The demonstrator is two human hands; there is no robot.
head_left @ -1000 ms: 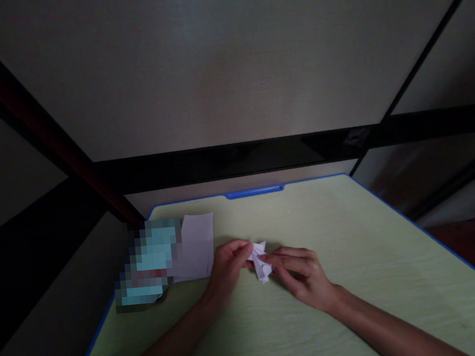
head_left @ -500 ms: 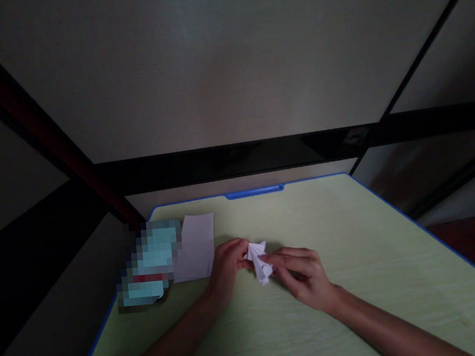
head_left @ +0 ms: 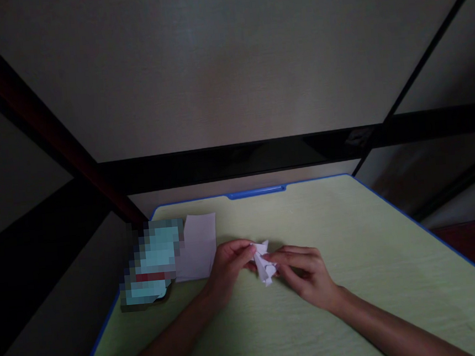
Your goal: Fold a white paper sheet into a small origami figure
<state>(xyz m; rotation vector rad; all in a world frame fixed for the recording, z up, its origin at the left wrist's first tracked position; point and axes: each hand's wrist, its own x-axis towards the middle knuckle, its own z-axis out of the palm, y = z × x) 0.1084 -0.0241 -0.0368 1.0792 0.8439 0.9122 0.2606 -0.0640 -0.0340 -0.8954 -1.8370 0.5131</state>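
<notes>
A small piece of folded white paper (head_left: pixel 264 269), with several creases and pointed corners, is held between my two hands over the middle of the table. My left hand (head_left: pixel 231 263) pinches its upper left part, thumb on top. From the other side, my right hand (head_left: pixel 306 271) grips the right edge between thumb and fingers. The fingertips hide parts of the paper, so its full shape cannot be made out.
White paper sheets (head_left: pixel 197 248) lie left of my left hand. Beside them is a pixelated light-blue object (head_left: pixel 157 262). The pale table (head_left: pixel 350 229) has a blue rim and a blue handle piece (head_left: pixel 257 192) at its far edge, close to a panelled wall (head_left: pixel 232 78).
My left thumb has moved right, onto the upper left of the folded paper. My right hand keeps its grip. The whole view has shifted very slightly.
</notes>
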